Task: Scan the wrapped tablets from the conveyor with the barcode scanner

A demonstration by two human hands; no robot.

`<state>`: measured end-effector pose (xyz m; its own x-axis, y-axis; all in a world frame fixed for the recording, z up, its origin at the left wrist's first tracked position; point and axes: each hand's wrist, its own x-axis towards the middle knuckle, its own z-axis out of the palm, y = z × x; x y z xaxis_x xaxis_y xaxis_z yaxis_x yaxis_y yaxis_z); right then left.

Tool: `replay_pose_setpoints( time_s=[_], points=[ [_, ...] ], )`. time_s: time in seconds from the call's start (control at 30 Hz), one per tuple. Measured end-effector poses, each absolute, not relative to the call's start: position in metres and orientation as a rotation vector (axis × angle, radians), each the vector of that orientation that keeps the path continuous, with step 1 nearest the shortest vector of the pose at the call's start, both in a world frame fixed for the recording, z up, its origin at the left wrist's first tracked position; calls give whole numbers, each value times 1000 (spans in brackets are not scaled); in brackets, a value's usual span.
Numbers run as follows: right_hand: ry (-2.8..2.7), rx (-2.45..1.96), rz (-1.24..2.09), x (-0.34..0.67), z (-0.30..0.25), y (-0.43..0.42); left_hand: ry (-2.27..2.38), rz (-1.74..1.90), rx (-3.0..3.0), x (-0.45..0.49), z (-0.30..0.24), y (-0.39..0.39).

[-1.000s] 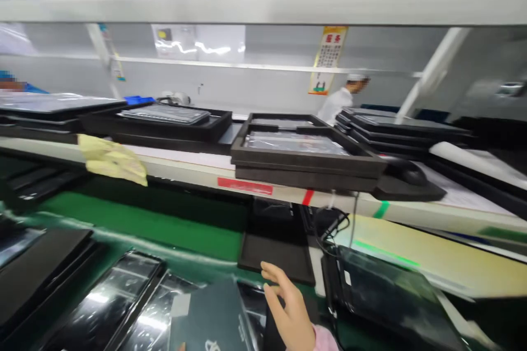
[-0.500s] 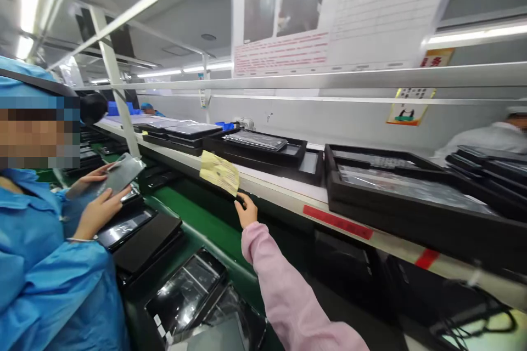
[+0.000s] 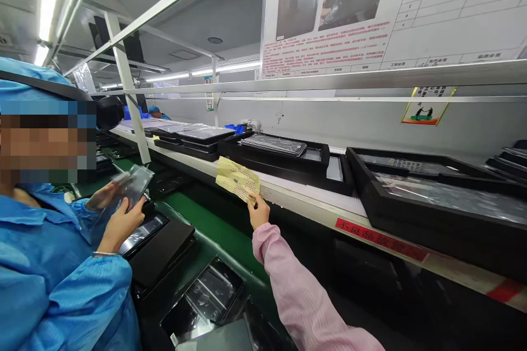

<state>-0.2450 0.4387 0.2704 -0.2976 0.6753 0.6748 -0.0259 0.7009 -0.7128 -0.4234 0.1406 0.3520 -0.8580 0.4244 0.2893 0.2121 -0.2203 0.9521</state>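
My right hand, in a pink sleeve, reaches forward over the side of the line. Its thumb and fingers pinch the lower right corner of a yellow paper sheet with rows of small print and a dark spot in the middle. The paper hangs in front of the white shelf edge, above the green conveyor belt. Whether it touches the shelf, I cannot tell. My left hand is out of the picture.
At left, a co-worker in blue holds a clear-wrapped flat panel. Black trays with film-covered panels stand along the shelf. Dark glossy panels and a black box lie on the green belt. A printed sheet hangs above.
The view has shifted left, so most things appear farther right. My right hand still pinches the yellow paper, which now faces me more flatly. The co-worker's wrapped panel has tilted more upright.
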Motion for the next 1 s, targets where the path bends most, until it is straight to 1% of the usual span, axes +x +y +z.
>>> replay_pose_setpoints(
  time_s=[0.17,0.3,0.4,0.57,0.67,0.77,0.9,0.97,1.0],
  points=[
    [-1708,-533,717,-247,270,437,1824,2302,446,-446,328,139],
    [-1678,-503,699,-250,267,434,1986,2297,379,-436,330,137],
    [-1649,-477,682,-252,266,433,2003,2266,341,-433,333,135],
    [-1646,-413,670,-251,269,435,1796,2246,413,-455,317,128],
    [-1689,-368,698,-250,273,440,1536,2258,457,-464,305,122],
    [-1747,-337,759,-245,275,444,1394,2269,484,-465,309,116],
    [-1721,-400,865,-216,268,424,1681,2228,425,-454,327,111],
    [-1700,-468,1073,-186,261,394,1779,2163,381,-423,319,110],
    [-1711,-493,1236,-168,257,375,1780,2126,374,-396,307,110]
  ],
)
